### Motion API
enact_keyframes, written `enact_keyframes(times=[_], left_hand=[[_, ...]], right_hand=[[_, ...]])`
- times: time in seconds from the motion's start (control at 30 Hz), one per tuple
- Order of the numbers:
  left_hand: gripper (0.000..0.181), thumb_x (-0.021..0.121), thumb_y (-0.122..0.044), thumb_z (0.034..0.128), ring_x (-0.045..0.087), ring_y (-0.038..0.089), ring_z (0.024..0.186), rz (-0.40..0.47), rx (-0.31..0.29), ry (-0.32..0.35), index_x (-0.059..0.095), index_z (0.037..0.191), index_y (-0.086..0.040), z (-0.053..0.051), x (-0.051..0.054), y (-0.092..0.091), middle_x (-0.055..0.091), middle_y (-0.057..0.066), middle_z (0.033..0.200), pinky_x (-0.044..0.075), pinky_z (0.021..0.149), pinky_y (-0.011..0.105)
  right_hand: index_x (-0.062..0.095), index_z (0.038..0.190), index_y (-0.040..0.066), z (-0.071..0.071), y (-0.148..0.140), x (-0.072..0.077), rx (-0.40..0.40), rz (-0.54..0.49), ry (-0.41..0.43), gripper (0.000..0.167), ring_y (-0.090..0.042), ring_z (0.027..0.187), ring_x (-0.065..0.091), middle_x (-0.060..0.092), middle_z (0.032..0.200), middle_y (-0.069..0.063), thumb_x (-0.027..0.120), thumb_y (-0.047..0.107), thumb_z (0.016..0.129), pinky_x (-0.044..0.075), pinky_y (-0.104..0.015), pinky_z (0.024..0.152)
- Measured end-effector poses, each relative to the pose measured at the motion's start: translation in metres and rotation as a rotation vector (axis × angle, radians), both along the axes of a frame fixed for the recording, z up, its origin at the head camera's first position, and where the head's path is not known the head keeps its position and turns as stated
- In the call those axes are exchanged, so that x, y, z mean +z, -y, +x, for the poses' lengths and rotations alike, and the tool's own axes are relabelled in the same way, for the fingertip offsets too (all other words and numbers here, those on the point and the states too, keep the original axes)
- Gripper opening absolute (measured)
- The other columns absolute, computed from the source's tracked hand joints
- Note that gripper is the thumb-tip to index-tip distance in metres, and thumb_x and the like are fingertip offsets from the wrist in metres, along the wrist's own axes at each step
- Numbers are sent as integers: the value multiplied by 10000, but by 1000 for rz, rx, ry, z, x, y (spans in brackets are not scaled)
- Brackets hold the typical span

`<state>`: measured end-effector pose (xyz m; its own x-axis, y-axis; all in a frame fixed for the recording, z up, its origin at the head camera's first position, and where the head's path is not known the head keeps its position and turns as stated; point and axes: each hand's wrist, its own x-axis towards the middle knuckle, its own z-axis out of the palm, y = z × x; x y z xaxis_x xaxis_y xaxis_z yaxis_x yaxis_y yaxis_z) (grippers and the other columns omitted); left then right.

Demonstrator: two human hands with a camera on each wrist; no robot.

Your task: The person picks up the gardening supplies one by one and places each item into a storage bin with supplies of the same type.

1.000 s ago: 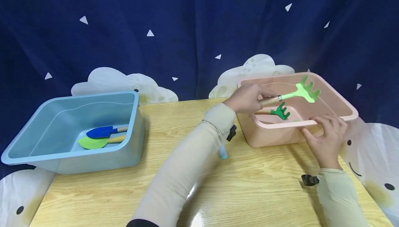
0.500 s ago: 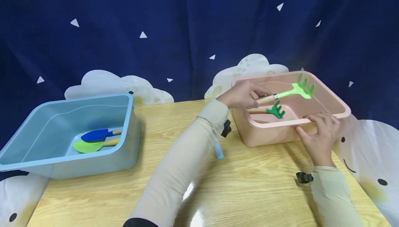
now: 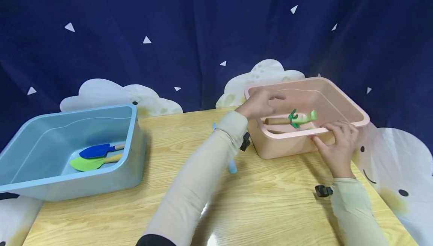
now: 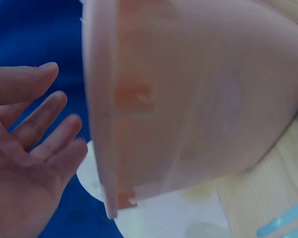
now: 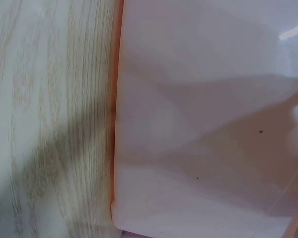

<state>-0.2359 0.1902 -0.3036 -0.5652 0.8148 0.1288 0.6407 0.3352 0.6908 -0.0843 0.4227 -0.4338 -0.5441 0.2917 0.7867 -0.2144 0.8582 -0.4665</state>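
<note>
My left hand point(image 3: 258, 104) hovers over the left end of the pink bin point(image 3: 270, 146), its fingers apart and holding nothing. In the left wrist view, that left hand point(image 4: 35, 134) is beside the bin's rim with the fingers loosely bent. Inside the bin, a light green hand rake point(image 3: 308, 118) with a wooden handle lies over a dark green hand rake point(image 3: 292, 115), partly covering it. My right hand point(image 3: 338, 144) grips the bin's front rim, fingers over the top and thumb against the outer wall. The right wrist view mostly shows the bin's outer wall point(image 5: 188, 119).
A light blue bin point(image 3: 84, 184) stands on the left of the wooden table point(image 3: 264, 204). It holds a blue trowel point(image 3: 94, 151) and a light green trowel point(image 3: 87, 164). A light blue pronged thing point(image 3: 232, 166) lies partly hidden under my left forearm.
The light green rake, held above the pink bin before, has dropped into it as my left hand let go. My right hand stays on the rim. The whole view has shifted slightly.
</note>
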Motion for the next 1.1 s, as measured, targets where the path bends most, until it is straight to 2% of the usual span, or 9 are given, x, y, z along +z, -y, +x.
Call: enact_keyframes(times=[0.13,0.33,0.5,0.6,0.67,0.87,0.97,1.1], left_hand=[[496,582,39,879,508,157,1375,-11,62,-44,606,1357,-87,-4,-4,10,600,25,1420,408,1099,203],[408,564,-39,921,541,172,1342,-18,119,-114,636,1319,-87,-9,-3,32,626,34,1383,413,1105,242],[333,554,-76,948,623,191,1232,-64,137,-202,674,1259,-67,-15,-15,57,675,53,1304,466,1052,294],[328,567,-87,949,619,199,1239,-118,138,-243,679,1258,-83,-16,-23,73,686,49,1285,469,1057,318],[344,571,-75,942,610,207,1257,-154,138,-243,673,1270,-86,-16,-28,84,681,50,1298,472,1063,337],[346,563,-82,959,596,227,1284,-241,131,-249,656,1292,-85,-15,-43,109,664,57,1327,472,1075,362],[343,568,-98,961,592,229,1287,-269,133,-259,656,1293,-97,-14,-49,116,658,53,1332,465,1082,363],[339,570,-118,971,601,231,1258,-290,139,-225,652,1300,-110,-12,-57,122,645,56,1335,484,1047,364]], right_hand=[[674,970,-62,-1,2,0,-23,-4,11,868,-417,1168,417,599,1063,-272,605,777,758,156,-419,1147],[673,952,-79,-4,1,0,-27,-16,-2,896,-413,1138,417,602,1048,-280,611,790,741,153,-412,1140],[670,953,-87,-4,3,0,-17,-15,-9,900,-425,1131,415,598,1045,-292,609,786,746,153,-415,1136],[673,957,-83,-4,4,0,-16,-14,-12,894,-405,1135,415,600,1050,-291,612,784,748,155,-397,1130],[675,961,-80,-4,4,0,-15,-10,-15,892,-379,1140,422,602,1053,-291,613,784,746,159,-392,1124],[681,963,-66,-3,3,1,-22,-11,-1,876,-181,1198,405,606,1053,-272,628,779,742,159,-371,1126],[677,963,-67,-2,4,2,-23,2,7,861,-193,1205,421,607,1043,-271,628,766,754,160,-371,1130],[668,971,-74,0,4,3,-13,14,20,849,-263,1183,433,602,1048,-281,627,750,771,157,-372,1130]])
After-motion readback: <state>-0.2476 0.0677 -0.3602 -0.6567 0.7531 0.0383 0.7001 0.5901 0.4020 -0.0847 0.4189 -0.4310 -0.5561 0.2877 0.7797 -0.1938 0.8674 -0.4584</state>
